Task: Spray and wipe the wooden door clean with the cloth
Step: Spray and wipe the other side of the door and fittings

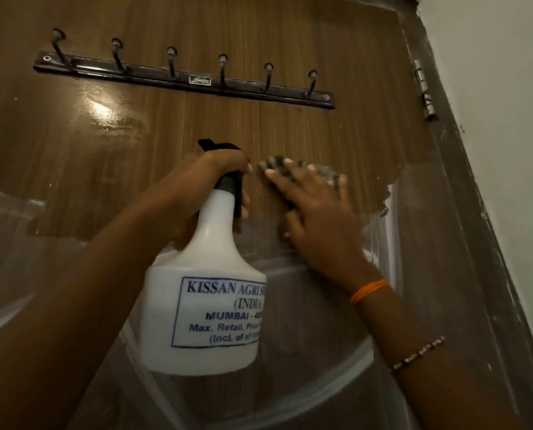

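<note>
The brown wooden door (172,125) fills the view, glossy, with a light glare at upper left. My left hand (209,178) grips the black trigger head of a white spray bottle (206,299) with blue printed text, held upright close to the door. My right hand (314,209) lies flat on the door just right of the bottle's neck, fingers spread, pressing a grey checked cloth (327,173) against the wood. Most of the cloth is hidden under my fingers.
A black rail with several hooks (184,79) is screwed across the door above my hands. Clear plastic film (305,352) covers the door's lower part. At the right are the dark door frame (463,187), a metal hinge (425,88) and a white wall (507,103).
</note>
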Demonstrator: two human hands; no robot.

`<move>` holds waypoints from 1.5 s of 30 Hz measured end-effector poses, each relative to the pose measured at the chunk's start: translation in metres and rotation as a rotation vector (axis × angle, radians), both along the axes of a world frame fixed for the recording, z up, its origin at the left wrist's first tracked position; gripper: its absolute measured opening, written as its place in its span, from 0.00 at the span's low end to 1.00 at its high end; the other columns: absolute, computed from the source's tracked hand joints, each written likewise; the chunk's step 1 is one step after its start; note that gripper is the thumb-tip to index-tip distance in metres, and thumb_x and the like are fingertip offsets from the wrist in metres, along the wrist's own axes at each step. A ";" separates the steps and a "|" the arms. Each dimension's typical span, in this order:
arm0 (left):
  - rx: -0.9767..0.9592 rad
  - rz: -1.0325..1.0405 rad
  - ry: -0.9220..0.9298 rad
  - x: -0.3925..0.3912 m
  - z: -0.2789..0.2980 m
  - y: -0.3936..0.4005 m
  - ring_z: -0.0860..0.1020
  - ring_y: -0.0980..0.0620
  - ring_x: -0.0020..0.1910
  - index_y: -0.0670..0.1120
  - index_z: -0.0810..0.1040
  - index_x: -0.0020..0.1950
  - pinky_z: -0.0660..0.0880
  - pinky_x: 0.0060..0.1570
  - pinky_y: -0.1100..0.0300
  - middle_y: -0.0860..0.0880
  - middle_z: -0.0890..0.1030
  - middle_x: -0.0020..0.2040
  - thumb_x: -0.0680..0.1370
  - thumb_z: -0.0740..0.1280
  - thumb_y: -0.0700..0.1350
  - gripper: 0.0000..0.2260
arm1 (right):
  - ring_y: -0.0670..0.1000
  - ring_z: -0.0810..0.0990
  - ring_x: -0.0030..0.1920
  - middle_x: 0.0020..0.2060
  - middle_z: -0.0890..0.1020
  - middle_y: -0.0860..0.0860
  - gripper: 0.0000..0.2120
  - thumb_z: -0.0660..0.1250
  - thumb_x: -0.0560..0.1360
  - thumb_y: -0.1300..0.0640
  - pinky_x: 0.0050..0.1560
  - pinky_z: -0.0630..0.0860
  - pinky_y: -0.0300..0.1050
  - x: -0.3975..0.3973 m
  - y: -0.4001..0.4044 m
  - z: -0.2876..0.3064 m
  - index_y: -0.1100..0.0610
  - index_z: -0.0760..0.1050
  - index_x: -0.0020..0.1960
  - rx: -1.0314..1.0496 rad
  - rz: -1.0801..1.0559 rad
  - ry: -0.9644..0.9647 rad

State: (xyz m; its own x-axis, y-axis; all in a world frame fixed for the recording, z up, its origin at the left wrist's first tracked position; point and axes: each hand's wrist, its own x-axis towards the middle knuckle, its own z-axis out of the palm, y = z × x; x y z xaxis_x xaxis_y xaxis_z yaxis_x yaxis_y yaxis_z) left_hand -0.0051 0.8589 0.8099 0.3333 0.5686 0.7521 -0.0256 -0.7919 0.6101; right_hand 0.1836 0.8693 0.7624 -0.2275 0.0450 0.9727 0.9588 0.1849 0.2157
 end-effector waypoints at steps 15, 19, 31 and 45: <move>0.047 -0.099 -0.051 0.014 -0.019 0.011 0.76 0.49 0.26 0.39 0.77 0.45 0.74 0.30 0.58 0.42 0.78 0.33 0.72 0.70 0.49 0.13 | 0.53 0.50 0.77 0.77 0.55 0.50 0.34 0.58 0.76 0.61 0.75 0.51 0.59 0.052 -0.011 -0.011 0.51 0.48 0.78 0.011 0.389 0.532; 0.028 -0.161 -0.124 0.002 -0.013 0.008 0.76 0.49 0.26 0.41 0.77 0.39 0.74 0.30 0.59 0.44 0.78 0.31 0.74 0.68 0.49 0.11 | 0.53 0.49 0.77 0.77 0.55 0.49 0.31 0.50 0.73 0.53 0.75 0.47 0.61 -0.006 -0.002 -0.001 0.48 0.55 0.77 -0.009 0.202 0.316; -0.005 -0.193 -0.070 -0.011 -0.016 0.008 0.79 0.48 0.32 0.41 0.78 0.43 0.77 0.42 0.52 0.45 0.80 0.34 0.75 0.67 0.48 0.10 | 0.58 0.52 0.77 0.76 0.58 0.52 0.29 0.52 0.75 0.58 0.74 0.51 0.62 0.035 -0.005 -0.002 0.47 0.57 0.76 0.002 0.010 0.155; 0.042 -0.257 -0.010 0.037 -0.023 0.003 0.80 0.47 0.32 0.42 0.79 0.46 0.78 0.36 0.56 0.45 0.82 0.34 0.76 0.65 0.49 0.10 | 0.56 0.51 0.77 0.77 0.57 0.51 0.25 0.51 0.78 0.55 0.74 0.50 0.60 0.022 -0.007 -0.011 0.46 0.51 0.74 -0.076 0.102 0.051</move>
